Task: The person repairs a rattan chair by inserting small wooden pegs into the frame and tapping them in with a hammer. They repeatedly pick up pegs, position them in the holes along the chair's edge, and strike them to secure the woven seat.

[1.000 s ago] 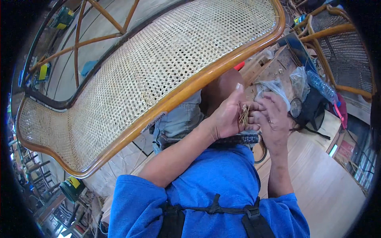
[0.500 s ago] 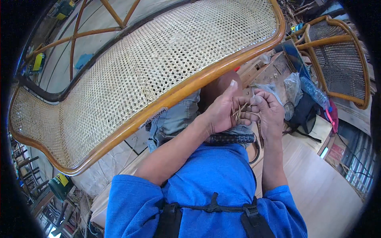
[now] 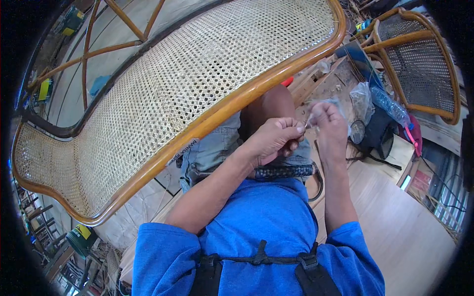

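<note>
Head view; how does the left arm lie?

– It slants up and to the right from the sleeve of the blue shirt [image 3: 261, 212]; the left hand [image 3: 274, 140] shows its back, fingers curled under, thumb stretched toward the right hand [image 3: 330, 123].

– And the right arm?

– It rises almost straight up; the wrist runs roughly in line with the forearm, and the fingers bend in toward the left thumb tip; that hand is slightly blurred.

– Pinching anything?

– The left thumb and forefinger press together on what looks like a thin pale strand [image 3: 308, 123]; it sits in the narrow gap between the two hands, above the lap; whether the right fingertips grip it too, I cannot tell.

– What lies about them?

– The cane panel [image 3: 163, 98] slants across on the left, its wooden frame [image 3: 237, 103] passing over the thigh, apart from both hands; a dark patterned bar [image 3: 284, 171] lies just below the left hand; a clear plastic bag [image 3: 363, 101] lies beyond the right.
</note>
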A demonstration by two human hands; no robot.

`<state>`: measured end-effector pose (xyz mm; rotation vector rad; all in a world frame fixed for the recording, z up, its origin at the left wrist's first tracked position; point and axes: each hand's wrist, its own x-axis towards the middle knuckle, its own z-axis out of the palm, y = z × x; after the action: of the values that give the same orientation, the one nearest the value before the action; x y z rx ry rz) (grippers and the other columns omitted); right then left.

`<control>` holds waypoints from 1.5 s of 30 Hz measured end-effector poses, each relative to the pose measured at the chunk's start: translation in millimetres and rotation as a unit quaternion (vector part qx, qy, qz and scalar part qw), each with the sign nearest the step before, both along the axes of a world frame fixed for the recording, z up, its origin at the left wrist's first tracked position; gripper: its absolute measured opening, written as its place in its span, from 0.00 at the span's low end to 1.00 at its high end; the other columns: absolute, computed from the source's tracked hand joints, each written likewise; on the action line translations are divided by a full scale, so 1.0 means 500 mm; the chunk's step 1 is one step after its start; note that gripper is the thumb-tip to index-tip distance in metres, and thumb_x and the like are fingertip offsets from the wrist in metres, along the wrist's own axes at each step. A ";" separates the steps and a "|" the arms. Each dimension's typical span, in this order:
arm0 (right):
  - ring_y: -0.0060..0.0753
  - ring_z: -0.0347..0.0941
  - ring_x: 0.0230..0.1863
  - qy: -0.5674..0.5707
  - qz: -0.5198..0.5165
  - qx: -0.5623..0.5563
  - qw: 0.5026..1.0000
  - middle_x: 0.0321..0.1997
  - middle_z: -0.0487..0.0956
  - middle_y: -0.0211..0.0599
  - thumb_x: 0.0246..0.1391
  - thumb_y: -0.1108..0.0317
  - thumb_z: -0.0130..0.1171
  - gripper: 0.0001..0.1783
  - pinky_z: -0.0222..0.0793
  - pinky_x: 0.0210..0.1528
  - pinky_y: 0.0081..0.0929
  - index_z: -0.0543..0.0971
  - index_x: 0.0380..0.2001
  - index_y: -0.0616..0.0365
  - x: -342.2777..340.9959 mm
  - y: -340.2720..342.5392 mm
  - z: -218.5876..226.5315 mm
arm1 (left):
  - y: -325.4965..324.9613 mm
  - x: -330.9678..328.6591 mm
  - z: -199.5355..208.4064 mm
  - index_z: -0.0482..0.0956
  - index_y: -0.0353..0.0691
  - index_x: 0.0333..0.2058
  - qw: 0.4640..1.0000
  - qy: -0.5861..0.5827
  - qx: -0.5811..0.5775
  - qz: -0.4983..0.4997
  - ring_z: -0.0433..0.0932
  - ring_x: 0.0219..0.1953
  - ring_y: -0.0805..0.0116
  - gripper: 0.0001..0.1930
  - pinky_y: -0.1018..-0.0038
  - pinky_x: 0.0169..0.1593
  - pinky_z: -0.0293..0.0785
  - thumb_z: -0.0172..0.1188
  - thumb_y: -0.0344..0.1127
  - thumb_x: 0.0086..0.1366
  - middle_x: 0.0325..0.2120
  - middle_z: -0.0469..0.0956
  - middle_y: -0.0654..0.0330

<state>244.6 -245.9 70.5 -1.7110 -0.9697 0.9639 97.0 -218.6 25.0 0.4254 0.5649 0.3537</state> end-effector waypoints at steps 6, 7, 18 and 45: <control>0.20 0.70 0.32 -0.229 0.030 0.072 0.970 0.30 0.76 0.31 0.55 0.72 0.52 0.07 0.66 0.38 0.20 0.76 0.36 0.61 0.084 0.057 -0.051 | 0.003 0.005 0.006 0.72 0.41 0.34 0.998 -0.015 -0.033 0.056 0.71 0.23 0.81 0.03 0.83 0.24 0.68 0.53 0.32 0.63 0.26 0.74 0.67; 0.21 0.70 0.33 -0.271 0.049 0.093 0.957 0.31 0.76 0.31 0.55 0.73 0.52 0.08 0.66 0.39 0.21 0.77 0.37 0.62 0.094 0.056 -0.061 | 0.004 0.005 0.007 0.72 0.40 0.34 0.997 -0.015 -0.035 0.060 0.71 0.23 0.81 0.03 0.83 0.24 0.68 0.53 0.31 0.62 0.26 0.74 0.67; 0.16 0.69 0.29 0.026 0.087 -0.105 0.990 0.28 0.77 0.25 0.52 0.70 0.55 0.08 0.65 0.33 0.15 0.79 0.34 0.62 0.024 0.014 -0.001 | -0.001 0.013 -0.010 0.72 0.38 0.39 0.986 0.049 0.081 0.139 0.74 0.25 0.78 0.09 0.82 0.28 0.71 0.56 0.32 0.61 0.27 0.75 0.65; 0.53 0.71 0.38 -0.469 0.083 -0.164 0.864 0.34 0.75 0.50 0.49 0.66 0.54 0.14 0.67 0.41 0.39 0.73 0.40 0.59 0.159 -0.332 -0.285 | 0.000 0.023 0.015 0.74 0.42 0.35 0.996 0.075 -0.027 0.042 0.66 0.18 0.83 0.07 0.84 0.19 0.61 0.58 0.37 0.60 0.22 0.71 0.69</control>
<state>323.9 -411.9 -72.0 -2.4918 -1.6540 0.3468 108.7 -218.8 32.3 0.3782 0.7396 0.3888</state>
